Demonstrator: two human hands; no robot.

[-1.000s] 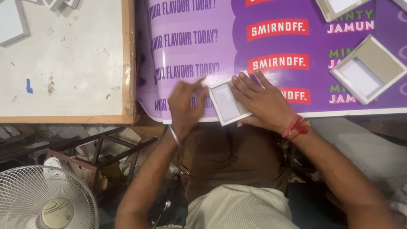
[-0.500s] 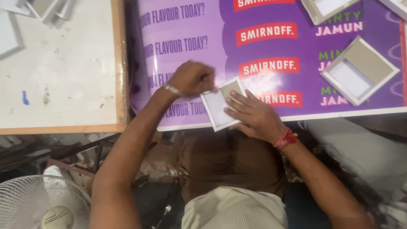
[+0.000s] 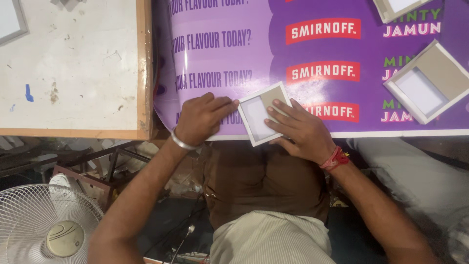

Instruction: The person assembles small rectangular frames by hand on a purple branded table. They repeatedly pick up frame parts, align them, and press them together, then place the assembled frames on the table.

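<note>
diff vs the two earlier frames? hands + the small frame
Left hand swung out past the frame's left edge and came back; its fingertips touch that edge now. Right hand stayed flat on the small white frame, which kept its place at the purple banner's near edge.

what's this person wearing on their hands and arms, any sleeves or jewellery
Both forearms are bare, with no sleeves in view and no gloves. The left hand has a plain silver metal bangle round the wrist. The right hand has a band of red thread, wound in several strands with a knotted end, at the wrist. No rings can be made out.
</note>
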